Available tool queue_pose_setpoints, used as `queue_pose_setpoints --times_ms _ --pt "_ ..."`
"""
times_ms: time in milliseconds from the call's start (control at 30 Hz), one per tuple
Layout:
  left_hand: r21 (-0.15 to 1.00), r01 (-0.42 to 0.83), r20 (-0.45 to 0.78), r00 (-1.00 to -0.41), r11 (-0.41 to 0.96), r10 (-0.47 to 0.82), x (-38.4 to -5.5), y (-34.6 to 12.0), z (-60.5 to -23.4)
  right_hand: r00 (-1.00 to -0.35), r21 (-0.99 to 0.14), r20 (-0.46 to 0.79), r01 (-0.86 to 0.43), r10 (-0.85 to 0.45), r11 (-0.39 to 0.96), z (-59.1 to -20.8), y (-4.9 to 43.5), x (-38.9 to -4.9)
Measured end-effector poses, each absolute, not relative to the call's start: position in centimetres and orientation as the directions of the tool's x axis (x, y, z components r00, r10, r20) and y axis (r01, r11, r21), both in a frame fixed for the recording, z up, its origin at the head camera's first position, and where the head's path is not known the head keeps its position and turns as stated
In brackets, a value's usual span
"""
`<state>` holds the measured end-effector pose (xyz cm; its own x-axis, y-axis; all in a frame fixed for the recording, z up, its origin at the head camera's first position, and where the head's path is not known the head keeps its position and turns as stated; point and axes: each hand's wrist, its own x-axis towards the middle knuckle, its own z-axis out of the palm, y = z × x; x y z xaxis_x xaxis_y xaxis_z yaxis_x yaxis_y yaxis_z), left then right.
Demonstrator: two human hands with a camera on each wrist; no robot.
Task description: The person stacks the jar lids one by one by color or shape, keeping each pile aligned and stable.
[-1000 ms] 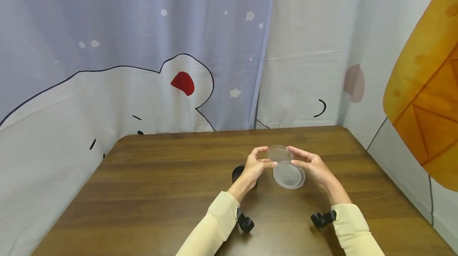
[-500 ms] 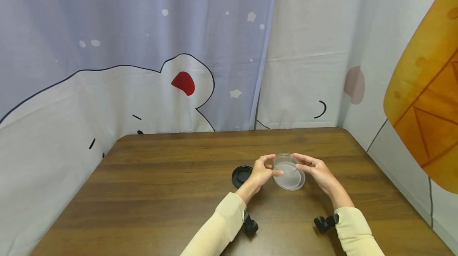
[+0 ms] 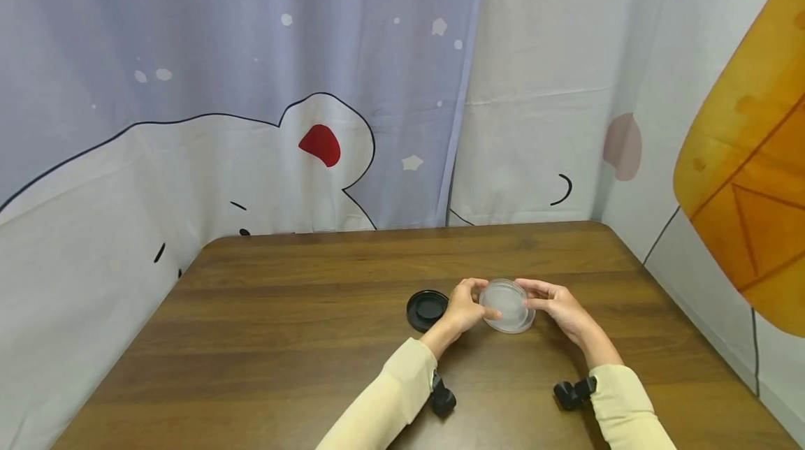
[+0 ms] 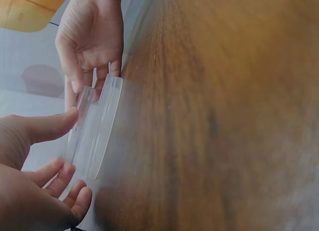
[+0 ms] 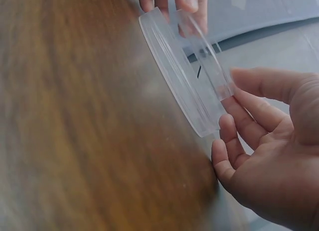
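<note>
A small clear round plastic dish [image 3: 501,291] is held between both hands, right above a wider, shallow clear round dish [image 3: 513,329] that lies on the table. My left hand [image 3: 462,310] pinches the small dish's left edge between thumb and fingers. On the opposite edge, my right hand [image 3: 561,307] does the same. Seen side-on in the left wrist view, the small dish [image 4: 79,126] is nearly parallel to the wide dish [image 4: 106,126], with a narrow gap between them. In the right wrist view the wide dish [image 5: 177,74] shows a ridged rim.
A round black lid-like piece [image 3: 419,310] lies flat just left of my left hand, partly covered by it. Brown wood-grain tabletop [image 3: 283,338] spreads all around. Behind the table's back edge hangs a printed curtain [image 3: 251,52]. Each wrist carries a small black camera [image 3: 443,400].
Both hands have lowered the small clear dish toward me, from behind the wide dish to right over it. The black piece now shows more fully as the left hand moved right.
</note>
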<state>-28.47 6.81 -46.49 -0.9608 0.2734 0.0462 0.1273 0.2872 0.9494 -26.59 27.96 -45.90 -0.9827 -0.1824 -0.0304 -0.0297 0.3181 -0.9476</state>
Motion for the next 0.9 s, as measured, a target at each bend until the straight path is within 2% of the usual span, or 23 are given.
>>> queue_pose_setpoints --times_ms 300,900 --pt "0.913 0.16 0.046 -0.954 0.375 0.297 -28.5 7.1 -46.8 -0.981 -0.929 -0.066 -0.006 -0.18 0.371 -46.4 28.4 -26.8" --pt "0.882 0.219 0.062 -0.931 0.417 0.359 -28.5 7.1 -46.6 -0.977 -0.92 -0.056 -0.03 -0.206 0.39 -47.1 28.8 -26.9"
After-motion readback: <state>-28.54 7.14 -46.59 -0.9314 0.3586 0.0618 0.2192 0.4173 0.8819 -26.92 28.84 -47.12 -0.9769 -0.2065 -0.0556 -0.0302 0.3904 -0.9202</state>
